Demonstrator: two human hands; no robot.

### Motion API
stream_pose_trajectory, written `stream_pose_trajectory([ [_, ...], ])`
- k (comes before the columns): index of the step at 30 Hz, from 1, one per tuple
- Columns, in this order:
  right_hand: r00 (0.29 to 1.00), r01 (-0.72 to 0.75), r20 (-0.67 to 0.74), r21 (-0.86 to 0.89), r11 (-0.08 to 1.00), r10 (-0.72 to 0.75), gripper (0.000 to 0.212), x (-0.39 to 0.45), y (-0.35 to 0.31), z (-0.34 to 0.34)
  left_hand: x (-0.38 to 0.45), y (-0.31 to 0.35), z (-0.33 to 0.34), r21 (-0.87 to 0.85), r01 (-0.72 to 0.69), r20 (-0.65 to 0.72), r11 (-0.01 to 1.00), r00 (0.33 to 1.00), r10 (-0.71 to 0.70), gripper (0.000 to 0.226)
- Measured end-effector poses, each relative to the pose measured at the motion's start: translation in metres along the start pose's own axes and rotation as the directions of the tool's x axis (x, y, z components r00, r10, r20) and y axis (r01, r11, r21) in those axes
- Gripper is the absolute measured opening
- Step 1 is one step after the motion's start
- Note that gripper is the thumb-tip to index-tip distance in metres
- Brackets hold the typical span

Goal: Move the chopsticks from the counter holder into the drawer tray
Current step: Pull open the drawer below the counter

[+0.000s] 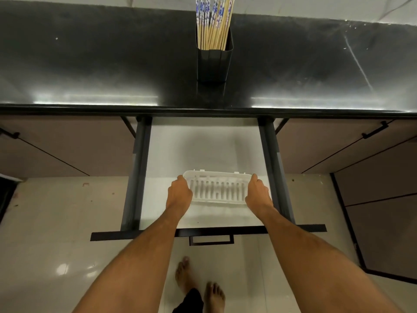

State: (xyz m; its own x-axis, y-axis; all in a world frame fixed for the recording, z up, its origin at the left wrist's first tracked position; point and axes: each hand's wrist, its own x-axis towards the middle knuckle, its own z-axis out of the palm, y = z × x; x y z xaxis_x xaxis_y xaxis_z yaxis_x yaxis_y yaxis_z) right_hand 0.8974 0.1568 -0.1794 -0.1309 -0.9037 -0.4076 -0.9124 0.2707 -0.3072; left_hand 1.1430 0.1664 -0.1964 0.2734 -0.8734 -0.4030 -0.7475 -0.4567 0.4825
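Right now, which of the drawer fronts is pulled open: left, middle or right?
The middle drawer, below the chopstick holder. It is pulled out over the floor with the white tray inside, gripped at each end by a hand; the flanking fronts sit closed under the counter.

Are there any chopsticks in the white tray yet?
No, the white tray in the drawer holds nothing, and the chopsticks all stand in the black holder on the counter.

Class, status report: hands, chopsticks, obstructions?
Left hand and right hand grip tray ends in open drawer. Chopsticks upright in holder. Nothing blocking.
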Motion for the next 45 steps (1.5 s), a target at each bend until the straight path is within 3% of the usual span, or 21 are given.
stream_pose_trajectory([
  [25,0.997,0.04,0.069,-0.03,0.999,-0.038,0.082,0.005,-0.01,-0.003,-0.006,-0.015,-0.003,-0.07,0.028,-0.016,0.997,0.999,-0.029,0.024],
  [31,0.998,0.053,0.035,-0.054,0.997,-0.052,0.073,0.004,-0.018,-0.011,-0.005,-0.009,-0.011,-0.061,0.015,-0.018,0.998,1.0,-0.016,0.028],
  [37,0.956,0.224,-0.151,-0.181,0.958,-0.252,0.058,0.013,-0.046,-0.049,0.009,0.035,-0.053,0.125,-0.215,-0.139,0.968,0.963,0.232,0.032],
  [41,0.88,0.307,-0.284,-0.272,0.912,-0.38,0.066,0.025,-0.078,-0.087,0.021,0.075,-0.091,0.244,-0.415,-0.281,0.876,0.835,0.474,0.037],
  [45,0.805,0.348,-0.346,-0.383,0.856,-0.482,0.07,0.043,-0.112,-0.134,0.035,0.119,-0.127,0.369,-0.47,-0.323,0.802,0.744,0.585,0.049],
])
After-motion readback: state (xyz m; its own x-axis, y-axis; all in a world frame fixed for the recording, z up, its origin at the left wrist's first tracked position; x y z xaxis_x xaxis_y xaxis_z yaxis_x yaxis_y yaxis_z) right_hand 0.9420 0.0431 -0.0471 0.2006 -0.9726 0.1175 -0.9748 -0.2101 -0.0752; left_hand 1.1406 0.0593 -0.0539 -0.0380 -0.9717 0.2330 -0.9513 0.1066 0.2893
